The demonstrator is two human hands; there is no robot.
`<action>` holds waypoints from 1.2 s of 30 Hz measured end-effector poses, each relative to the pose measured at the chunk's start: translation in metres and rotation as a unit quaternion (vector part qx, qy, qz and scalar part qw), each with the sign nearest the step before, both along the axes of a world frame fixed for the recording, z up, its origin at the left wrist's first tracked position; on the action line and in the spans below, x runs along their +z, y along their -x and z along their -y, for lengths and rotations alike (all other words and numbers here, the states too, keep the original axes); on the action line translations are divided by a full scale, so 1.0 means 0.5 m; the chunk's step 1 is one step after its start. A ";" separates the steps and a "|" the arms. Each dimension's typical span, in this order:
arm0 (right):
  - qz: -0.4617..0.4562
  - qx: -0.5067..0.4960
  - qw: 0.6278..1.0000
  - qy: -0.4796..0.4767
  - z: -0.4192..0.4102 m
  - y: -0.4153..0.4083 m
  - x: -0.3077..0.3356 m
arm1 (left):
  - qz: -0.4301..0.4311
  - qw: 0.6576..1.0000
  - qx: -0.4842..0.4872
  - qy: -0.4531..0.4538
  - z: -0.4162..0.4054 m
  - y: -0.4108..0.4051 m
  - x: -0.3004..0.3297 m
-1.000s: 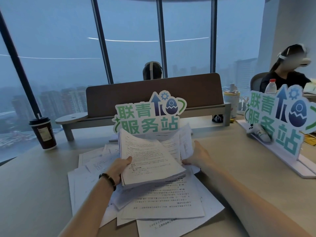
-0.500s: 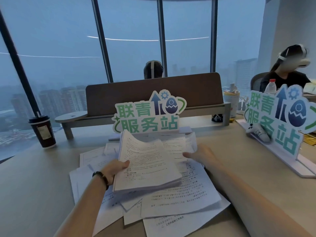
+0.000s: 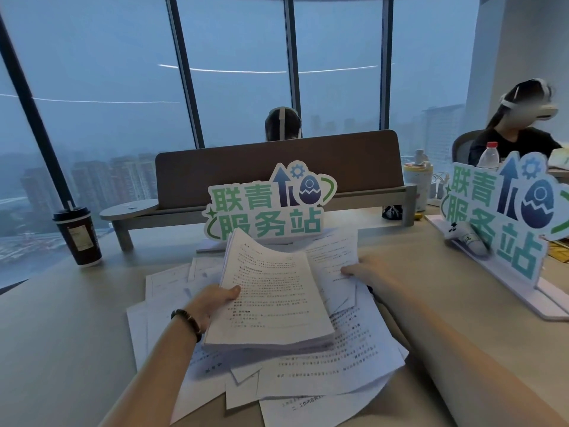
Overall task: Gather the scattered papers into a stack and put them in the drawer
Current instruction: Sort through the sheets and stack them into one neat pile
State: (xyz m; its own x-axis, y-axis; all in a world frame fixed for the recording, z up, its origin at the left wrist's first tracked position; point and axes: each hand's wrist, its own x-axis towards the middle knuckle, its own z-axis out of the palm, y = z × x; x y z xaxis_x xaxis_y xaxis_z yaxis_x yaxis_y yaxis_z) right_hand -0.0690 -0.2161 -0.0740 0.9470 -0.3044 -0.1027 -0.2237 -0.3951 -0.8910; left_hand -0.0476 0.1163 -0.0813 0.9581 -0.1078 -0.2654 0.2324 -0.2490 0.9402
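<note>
A: Head view first: what are the hands doing?

B: The left hand (image 3: 215,303), a dark bead bracelet (image 3: 187,323) on its wrist, grips a thick stack of papers (image 3: 274,294) at its left edge, thumb on the top sheet, lifting it tilted above the tabletop (image 3: 61,349). The right hand (image 3: 369,272) lies with fingers nearly straight on a loose sheet (image 3: 334,257) just right of the stack.

A: And the remaining sheets?

B: Scattered papers (image 3: 332,368) spread under and around the stack, overlapping, from the middle of the tabletop to its near edge. Too many overlap to count. Their print is too small to read.

A: Any writing that does read?

B: Two cutout signs, each with green characters 联青服务站, a blue arrow, a gear and a cracked egg. One sign (image 3: 268,204) stands just behind the papers; the second sign (image 3: 505,217) stands at the right edge.

A: Anything else out there?

B: One dark paper cup (image 3: 78,235) with a lid and a pale label, unreadable, toward the far left corner. One brown divider panel (image 3: 277,174) along the far edge. One clear bottle (image 3: 489,155) with a red cap at far right. Two people wearing headsets sit beyond.
</note>
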 end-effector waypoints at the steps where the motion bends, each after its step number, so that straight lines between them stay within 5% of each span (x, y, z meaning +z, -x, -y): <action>1: 0.001 0.000 1.000 -0.020 0.000 0.001 0.008 | -0.004 1.000 0.002 -0.002 0.000 0.002 0.000; 9: 0.049 0.039 0.985 -0.160 -0.022 0.023 0.094 | -0.016 0.999 -0.014 -0.041 0.007 0.009 -0.001; 14: 0.101 0.072 0.978 -0.166 -0.048 0.039 0.191 | -0.019 0.999 -0.012 -0.046 0.007 0.003 -0.004; 24: 0.063 0.180 0.943 -0.273 -0.123 0.073 0.354 | 0.020 1.000 0.008 -0.012 0.026 0.019 -0.001; 29: 0.121 0.113 0.954 -0.251 -0.110 0.082 0.344 | 0.047 0.999 0.018 0.016 0.029 0.017 0.025; 36: 0.123 -0.042 0.970 -0.206 -0.072 0.027 0.166 | 0.039 0.984 -0.035 0.170 0.038 0.010 0.040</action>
